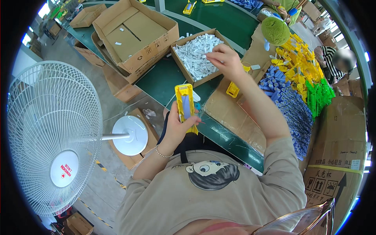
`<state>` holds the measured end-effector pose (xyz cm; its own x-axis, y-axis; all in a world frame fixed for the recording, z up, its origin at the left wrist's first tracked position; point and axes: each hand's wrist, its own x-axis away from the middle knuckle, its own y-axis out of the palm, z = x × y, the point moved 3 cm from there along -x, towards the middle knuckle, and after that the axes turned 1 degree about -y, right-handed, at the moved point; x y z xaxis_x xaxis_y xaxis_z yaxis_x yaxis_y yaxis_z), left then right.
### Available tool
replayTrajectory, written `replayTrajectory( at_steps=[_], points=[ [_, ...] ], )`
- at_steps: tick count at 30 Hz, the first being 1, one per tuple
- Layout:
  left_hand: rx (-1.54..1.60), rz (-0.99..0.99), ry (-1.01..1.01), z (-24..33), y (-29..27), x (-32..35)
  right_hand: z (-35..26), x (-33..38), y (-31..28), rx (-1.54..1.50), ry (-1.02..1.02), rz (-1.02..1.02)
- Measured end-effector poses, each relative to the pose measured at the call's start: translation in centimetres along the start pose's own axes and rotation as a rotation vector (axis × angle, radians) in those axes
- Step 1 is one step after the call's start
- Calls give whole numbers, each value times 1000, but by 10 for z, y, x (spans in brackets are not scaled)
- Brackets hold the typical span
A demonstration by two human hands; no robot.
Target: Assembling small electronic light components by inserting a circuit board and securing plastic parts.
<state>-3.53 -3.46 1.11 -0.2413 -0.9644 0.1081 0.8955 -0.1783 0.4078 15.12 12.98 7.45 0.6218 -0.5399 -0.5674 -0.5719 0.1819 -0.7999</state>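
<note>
My left hand (177, 127) is wrapped round a long yellow plastic housing (182, 91). The housing stands tilted upward, its open side facing me, with a blue-grey strip (186, 105) lying inside. Above a shallow cardboard box (184, 67) heaped with small white plastic pieces (197, 53), my right hand (225, 60) is closed in a pinch. Whatever is between those fingertips is too small to make out. Just right of the held housing, a white oblong part (196, 96) lies on the green table (156, 88). Another yellow part (232, 90) rests on cardboard below my right forearm.
A large open carton (137, 33) stands left of the parts box. To the right are piles of blue parts (288, 113), yellow parts (295, 58) and green parts (319, 98). A white fan (55, 137) stands at left, a tall carton (333, 149) at right. Other people work beyond.
</note>
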Motion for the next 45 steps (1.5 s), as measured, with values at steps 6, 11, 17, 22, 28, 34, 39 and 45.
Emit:
replayTrajectory(
  at_steps=[6,11,17,22,28,34,39,45],
  points=[
    [179,79,217,30,23,-11,-114,49,-9,-879,337,417],
    [114,-16,310,24,37,-11,-144,83,2,-1054,567,580],
    [15,-6,156,14,42,-11,-142,104,-7,-1202,867,593],
    [-212,-100,47,5,45,-9,-134,105,-54,-497,854,73],
    [-256,-213,-174,-12,53,-2,-116,127,-52,-533,808,-109],
    [-126,-293,-300,-26,66,9,-114,131,-36,-860,1074,381],
    [-253,-345,-226,-25,69,7,-116,132,-29,-736,1067,387],
    [-198,-438,-343,-19,63,4,-97,123,-49,-343,941,-96]
  ],
)
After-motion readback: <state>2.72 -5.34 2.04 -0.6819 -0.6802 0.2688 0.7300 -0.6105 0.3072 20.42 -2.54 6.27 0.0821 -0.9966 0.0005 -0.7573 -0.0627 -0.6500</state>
